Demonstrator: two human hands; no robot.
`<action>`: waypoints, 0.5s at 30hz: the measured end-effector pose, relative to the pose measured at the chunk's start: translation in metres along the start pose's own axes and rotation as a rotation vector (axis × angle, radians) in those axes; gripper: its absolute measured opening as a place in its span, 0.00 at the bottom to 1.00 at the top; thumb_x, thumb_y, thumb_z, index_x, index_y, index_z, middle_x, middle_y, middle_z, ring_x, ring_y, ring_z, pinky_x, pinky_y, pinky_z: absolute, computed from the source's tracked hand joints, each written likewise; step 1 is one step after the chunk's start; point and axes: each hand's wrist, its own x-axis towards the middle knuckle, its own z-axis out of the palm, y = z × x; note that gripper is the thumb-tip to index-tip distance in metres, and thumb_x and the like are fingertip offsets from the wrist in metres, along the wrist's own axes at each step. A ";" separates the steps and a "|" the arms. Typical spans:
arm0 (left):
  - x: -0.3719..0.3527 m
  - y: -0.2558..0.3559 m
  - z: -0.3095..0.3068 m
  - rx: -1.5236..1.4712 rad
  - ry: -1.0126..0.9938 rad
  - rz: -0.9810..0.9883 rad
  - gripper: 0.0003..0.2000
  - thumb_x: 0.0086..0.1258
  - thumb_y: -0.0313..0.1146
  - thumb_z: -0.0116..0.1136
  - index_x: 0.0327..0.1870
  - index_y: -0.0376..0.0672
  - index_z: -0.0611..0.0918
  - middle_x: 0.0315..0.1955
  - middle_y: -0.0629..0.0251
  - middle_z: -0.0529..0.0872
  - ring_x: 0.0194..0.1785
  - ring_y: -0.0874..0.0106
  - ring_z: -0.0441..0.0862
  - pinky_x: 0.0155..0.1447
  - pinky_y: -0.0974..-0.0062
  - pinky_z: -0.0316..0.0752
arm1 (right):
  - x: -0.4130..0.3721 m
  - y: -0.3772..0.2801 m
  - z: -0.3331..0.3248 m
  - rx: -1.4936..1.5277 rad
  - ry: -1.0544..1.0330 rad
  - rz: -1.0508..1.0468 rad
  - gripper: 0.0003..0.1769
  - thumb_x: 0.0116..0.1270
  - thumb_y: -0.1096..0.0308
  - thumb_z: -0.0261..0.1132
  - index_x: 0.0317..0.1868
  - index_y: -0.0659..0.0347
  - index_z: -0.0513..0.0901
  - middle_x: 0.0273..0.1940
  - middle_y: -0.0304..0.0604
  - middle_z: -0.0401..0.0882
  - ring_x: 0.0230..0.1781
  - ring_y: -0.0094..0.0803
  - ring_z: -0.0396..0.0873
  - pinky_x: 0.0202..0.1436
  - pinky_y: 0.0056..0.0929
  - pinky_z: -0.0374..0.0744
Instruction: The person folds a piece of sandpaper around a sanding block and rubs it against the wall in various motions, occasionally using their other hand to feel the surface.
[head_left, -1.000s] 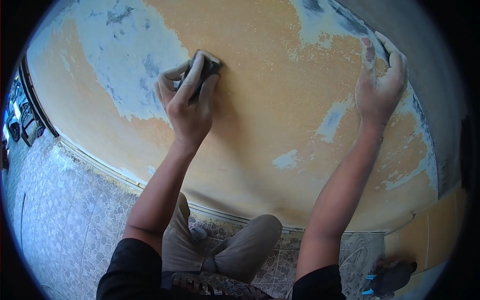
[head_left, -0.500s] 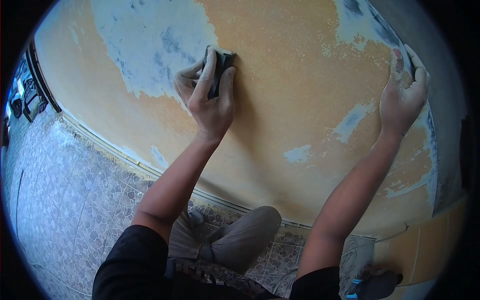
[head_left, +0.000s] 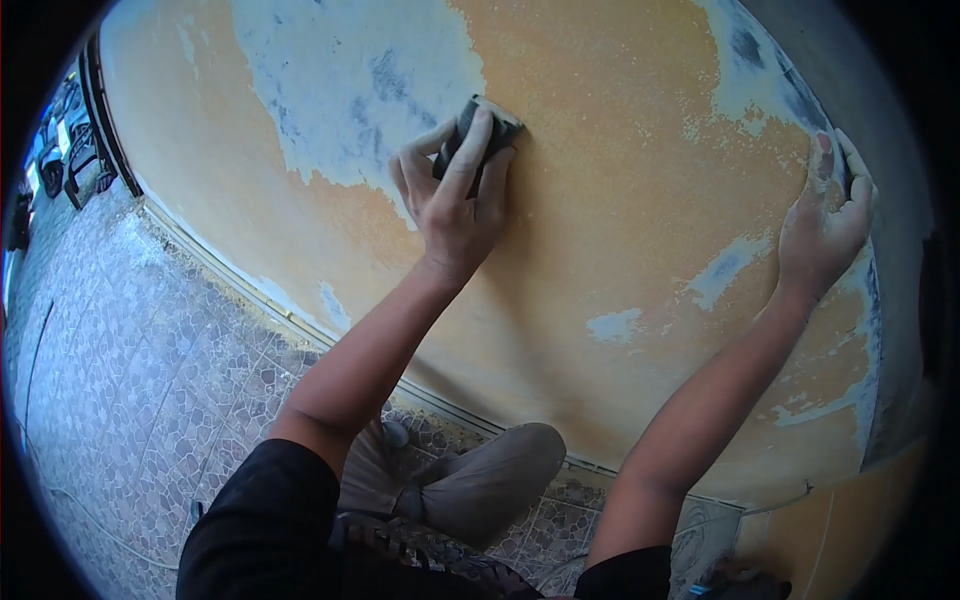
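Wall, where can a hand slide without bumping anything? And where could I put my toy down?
On the wall, the orange stretch between the left hand, which grips the block, and the right hand is free. The tiled floor left of the knee is bare; right by the knee it is crowded.

Left sleeve: short black fabric sleeve [head_left: 262, 520], its hem at the upper arm, far down from the fingers [head_left: 470, 150] of the left hand [head_left: 455, 205].
Right sleeve: short black fabric sleeve [head_left: 628, 578], as far from the right hand [head_left: 825, 235].
Forearms: bare from hem to fingertips.
Right fingers: dusted with pale powder.
Trousers: khaki cloth trousers [head_left: 490, 485], creased, well below both hands' fingers.
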 end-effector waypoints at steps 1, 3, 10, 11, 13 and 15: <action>-0.017 0.004 -0.014 -0.014 -0.146 0.094 0.25 0.57 0.29 0.78 0.59 0.52 0.89 0.52 0.60 0.83 0.50 0.65 0.77 0.57 0.68 0.68 | 0.001 0.001 0.001 -0.026 0.012 -0.008 0.26 0.74 0.43 0.69 0.53 0.59 0.88 0.50 0.44 0.84 0.55 0.39 0.82 0.63 0.42 0.77; -0.075 -0.011 -0.040 -0.075 -0.340 0.260 0.27 0.51 0.29 0.78 0.57 0.61 0.90 0.52 0.64 0.83 0.49 0.65 0.78 0.52 0.68 0.75 | 0.001 0.002 0.007 -0.069 0.037 0.026 0.26 0.74 0.43 0.68 0.53 0.59 0.88 0.50 0.44 0.84 0.54 0.39 0.82 0.62 0.41 0.77; -0.011 0.007 -0.029 -0.256 -0.170 -0.291 0.26 0.57 0.24 0.79 0.60 0.46 0.88 0.46 0.62 0.84 0.42 0.67 0.75 0.44 0.72 0.73 | 0.003 0.001 -0.001 -0.039 -0.006 -0.007 0.27 0.74 0.41 0.68 0.52 0.59 0.88 0.50 0.45 0.85 0.54 0.39 0.83 0.61 0.41 0.79; -0.002 0.009 -0.016 -0.228 -0.084 -0.302 0.26 0.56 0.25 0.80 0.59 0.46 0.89 0.45 0.62 0.84 0.41 0.67 0.74 0.43 0.72 0.72 | 0.004 0.000 -0.002 -0.039 -0.014 -0.011 0.27 0.74 0.41 0.68 0.52 0.59 0.88 0.50 0.45 0.85 0.54 0.39 0.83 0.61 0.41 0.79; -0.010 0.020 -0.008 -0.163 -0.063 -0.210 0.26 0.56 0.26 0.81 0.59 0.42 0.88 0.44 0.61 0.83 0.41 0.68 0.73 0.44 0.72 0.72 | 0.003 -0.002 -0.005 -0.020 -0.036 0.005 0.26 0.73 0.43 0.69 0.52 0.58 0.88 0.51 0.45 0.85 0.54 0.39 0.83 0.61 0.41 0.79; -0.051 0.035 -0.027 -0.162 -0.265 -0.033 0.26 0.55 0.28 0.81 0.58 0.45 0.89 0.45 0.61 0.84 0.42 0.67 0.75 0.43 0.72 0.73 | 0.001 -0.006 -0.004 -0.032 -0.013 0.011 0.26 0.73 0.43 0.69 0.52 0.59 0.88 0.51 0.45 0.85 0.54 0.39 0.83 0.61 0.41 0.79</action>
